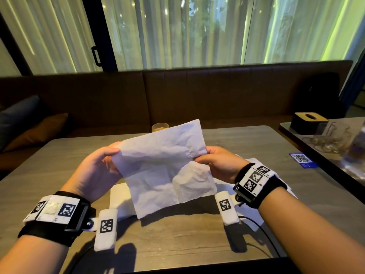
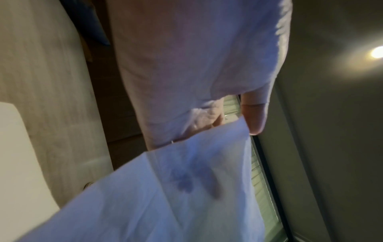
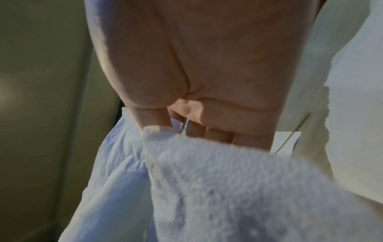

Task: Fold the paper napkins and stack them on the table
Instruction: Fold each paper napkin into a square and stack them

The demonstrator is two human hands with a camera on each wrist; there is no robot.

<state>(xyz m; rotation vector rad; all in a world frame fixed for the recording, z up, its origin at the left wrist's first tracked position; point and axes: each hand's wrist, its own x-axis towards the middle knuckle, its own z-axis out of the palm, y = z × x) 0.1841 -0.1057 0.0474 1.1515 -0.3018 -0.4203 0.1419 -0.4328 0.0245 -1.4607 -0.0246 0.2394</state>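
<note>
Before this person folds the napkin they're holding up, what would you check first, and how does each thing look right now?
1. Left hand pinches the napkin edge: ok.
2. Right hand pinches the opposite edge: ok.
3. Napkin smooth: not ok, crumpled, lower right corner doubled over.
4. Napkin lifted off the table: ok.
5. Flat napkins lying underneath as a stack spot: ok.
6. Whether those are folded: cannot tell.

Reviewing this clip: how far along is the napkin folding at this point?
Done: white paper lies on the table beneath; whether folded is unclear. In hand: the left hand and right hand pinch opposite edges of an unfolded, crumpled napkin above the table. Left: fold and stack it, plus the paper under the right wrist.
</note>
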